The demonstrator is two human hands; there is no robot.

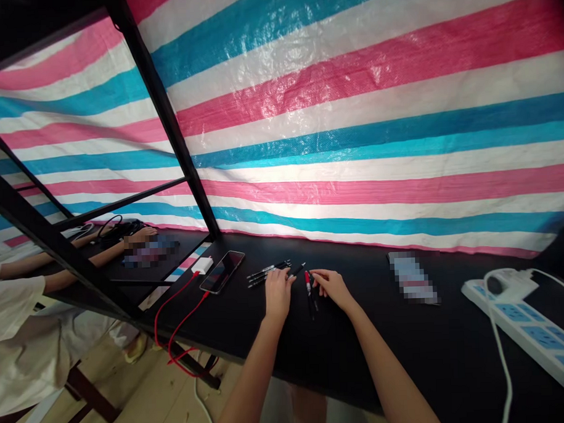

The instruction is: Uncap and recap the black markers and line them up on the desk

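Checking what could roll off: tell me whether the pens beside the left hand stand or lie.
Lying down: the pens rest lengthwise on the black table, roughly side by side, beside the left hand.

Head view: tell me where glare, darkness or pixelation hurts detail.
Head view: white glints speckle the striped sheet; black pens partly blend into the dark tabletop; blocky pixelation hides one item at right, another item beside the co-worker's hand.

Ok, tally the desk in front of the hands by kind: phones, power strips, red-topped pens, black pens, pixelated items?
Phone: 1
Power strip: 1
Red-topped pen: 1
Black pens: at least 4, as they overlap and the left hand covers part
Pixelated item: 1
Total: at least 8
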